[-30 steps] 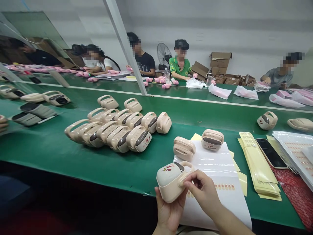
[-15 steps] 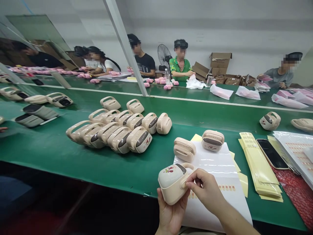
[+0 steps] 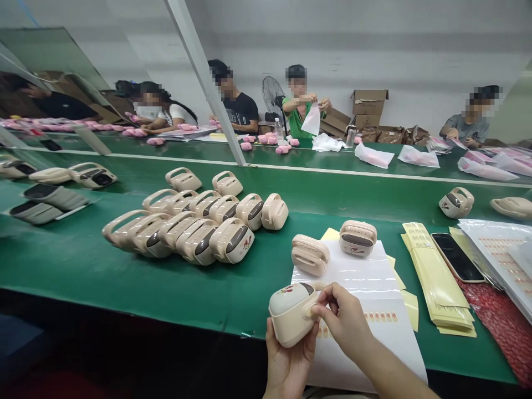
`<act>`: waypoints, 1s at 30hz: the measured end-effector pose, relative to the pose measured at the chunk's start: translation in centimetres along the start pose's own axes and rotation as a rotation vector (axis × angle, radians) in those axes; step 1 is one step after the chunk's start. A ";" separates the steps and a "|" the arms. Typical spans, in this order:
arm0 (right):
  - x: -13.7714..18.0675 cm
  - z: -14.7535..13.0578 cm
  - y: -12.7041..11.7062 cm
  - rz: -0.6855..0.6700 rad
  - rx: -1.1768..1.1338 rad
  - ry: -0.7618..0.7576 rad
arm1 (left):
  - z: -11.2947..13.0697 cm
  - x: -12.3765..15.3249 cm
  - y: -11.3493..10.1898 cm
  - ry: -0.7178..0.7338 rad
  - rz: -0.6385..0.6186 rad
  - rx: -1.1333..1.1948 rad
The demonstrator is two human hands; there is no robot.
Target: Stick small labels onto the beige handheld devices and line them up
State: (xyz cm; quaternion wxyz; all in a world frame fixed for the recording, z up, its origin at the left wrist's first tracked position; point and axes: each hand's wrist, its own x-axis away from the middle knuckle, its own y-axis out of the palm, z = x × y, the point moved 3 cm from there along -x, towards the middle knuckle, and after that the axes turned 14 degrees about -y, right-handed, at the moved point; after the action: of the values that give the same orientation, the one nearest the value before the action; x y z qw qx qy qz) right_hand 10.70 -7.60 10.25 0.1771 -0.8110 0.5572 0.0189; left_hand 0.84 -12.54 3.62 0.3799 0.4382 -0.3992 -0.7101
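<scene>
My left hand [image 3: 288, 354] cradles a small beige device with a carrying handle [image 3: 291, 318] from below, its fingers wrapped round the casing. The device is tilted, with a white face bearing a red print and a dark panel turned upward. At the round joint where the handle meets its side, my right hand [image 3: 341, 316] pinches with thumb and fingertips. Whatever lies between those fingertips is too small to make out. Beneath my hands lies a white sheet [image 3: 384, 288] with rows of small orange-and-beige stickers [image 3: 380, 317]. Two similar beige devices [image 3: 311, 255] [image 3: 358, 238] rest at its far end.
Several more beige devices [image 3: 199, 241] stand grouped on the green table [image 3: 145, 293] to the left. To the right are yellow backing strips [image 3: 436, 282], a phone [image 3: 457, 257] and red bubble wrap [image 3: 494, 321]. A white post [image 3: 208, 83] rises beyond; co-workers sit across.
My view has shifted slightly. Both hands stay on the device, with the right fingertips still at the handle joint. Across the table, a co-worker in green has raised a white bag.
</scene>
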 end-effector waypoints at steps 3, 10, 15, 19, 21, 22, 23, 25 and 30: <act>0.3 0.1 0.2 0.030 0.009 -0.062 | 0.0 0.0 0.0 -0.028 -0.024 0.021; 0.7 1.0 0.5 0.130 0.043 -0.216 | -0.1 0.4 0.2 -0.087 -0.011 0.029; 0.7 1.4 -0.7 0.212 0.106 -0.381 | -0.3 0.4 0.6 -0.167 0.135 -0.020; 1.3 1.0 -0.3 0.004 0.021 -0.468 | -0.3 0.3 1.1 -0.157 0.160 -0.023; 1.4 1.1 -0.1 0.003 -0.004 -0.434 | -0.3 0.1 1.3 -0.148 0.164 -0.014; 1.3 1.2 0.0 0.027 -0.018 -0.397 | -0.4 0.1 1.3 -0.148 0.174 -0.009; 1.3 1.6 0.0 0.055 -0.032 -0.349 | -0.4 0.1 1.3 -0.149 0.180 -0.009; 1.1 2.5 -0.4 0.115 -0.042 -0.241 | -0.5 0.4 1.0 -0.139 0.197 -0.020; 2.6 5.1 -2.1 0.092 0.183 -0.141 | 0.4 2.0 -1.1 0.012 0.414 -0.016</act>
State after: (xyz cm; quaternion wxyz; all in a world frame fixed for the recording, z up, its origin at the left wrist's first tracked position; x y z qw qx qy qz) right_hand 14.43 -7.72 5.47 0.2881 -0.7617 0.5794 0.0331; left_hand -0.38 -13.85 2.11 0.5237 0.3478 -0.4730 -0.6173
